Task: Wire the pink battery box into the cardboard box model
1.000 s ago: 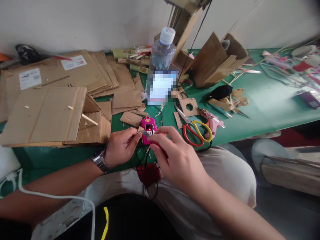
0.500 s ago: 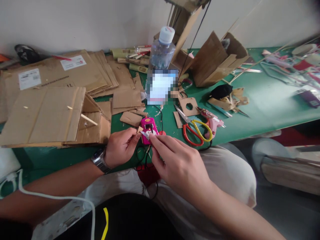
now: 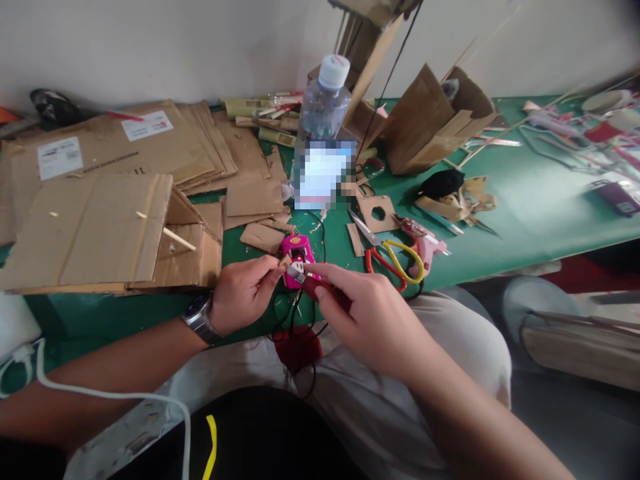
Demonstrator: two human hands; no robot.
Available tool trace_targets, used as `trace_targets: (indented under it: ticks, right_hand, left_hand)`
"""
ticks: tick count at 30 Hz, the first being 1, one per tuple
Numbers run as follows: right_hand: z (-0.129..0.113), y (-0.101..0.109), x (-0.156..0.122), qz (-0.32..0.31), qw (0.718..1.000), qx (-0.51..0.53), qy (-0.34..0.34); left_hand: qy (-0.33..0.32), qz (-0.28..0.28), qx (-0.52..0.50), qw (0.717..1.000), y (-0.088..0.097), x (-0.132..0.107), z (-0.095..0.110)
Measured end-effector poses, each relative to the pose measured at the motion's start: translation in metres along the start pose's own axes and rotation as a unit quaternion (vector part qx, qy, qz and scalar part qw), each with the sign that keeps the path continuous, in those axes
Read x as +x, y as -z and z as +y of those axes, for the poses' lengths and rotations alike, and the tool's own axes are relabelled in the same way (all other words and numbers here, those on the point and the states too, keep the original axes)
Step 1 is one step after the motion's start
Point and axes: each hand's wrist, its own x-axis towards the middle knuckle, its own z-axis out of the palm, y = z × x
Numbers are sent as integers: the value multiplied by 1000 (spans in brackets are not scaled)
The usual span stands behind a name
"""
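My left hand pinches a small tan piece of cardboard between thumb and fingertips. Closed around the red handle of a utility knife, my right hand has its index finger stretched along the top. The knife's short metal blade points left and lies at the cardboard piece; whether it touches cannot be made out. Just behind both hands a magenta device with a small red light sits on the green table, partly covered by the fingers and blade. Black cords run below it.
Right of my hands lie scissors with red and yellow handles and a pink glue gun. A cardboard box with a stick through it stands left. Behind are a water bottle, a blurred-out screen and cardboard sheets.
My right hand has shifted right and slightly back, and its grip has changed, so the red knife handle now shows. My left hand stays nearly in place with the cardboard piece.
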Motion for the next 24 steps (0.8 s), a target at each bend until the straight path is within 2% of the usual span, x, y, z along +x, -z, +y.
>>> trace_targets:
  ticks: [4,7,11,18,20,21,24]
  right_hand:
    - [7,14,3,-50,990,129,-39]
    - [11,14,6,-27,975,214,-56]
    - [10,-1,11,30,972,220,-74]
    - [5,-25,15,26,960,268,-79]
    - [4,-25,15,46,954,285,-82]
    - [4,-24,16,58,952,289,-83]
    - [3,-18,17,99,954,270,-84]
  left_hand:
    - [38,-4,-43,998,0,0,0]
    - [104,-32,-139,984,-1,0,0]
    - [153,-59,-263,951,-1,0,4]
    - [147,-102,-339,923,1,-5,9]
    - [173,-102,-383,901,-2,-6,8]
    - [192,-100,-419,882,-4,-7,7]
    - [242,-83,-542,800,-9,-5,6]
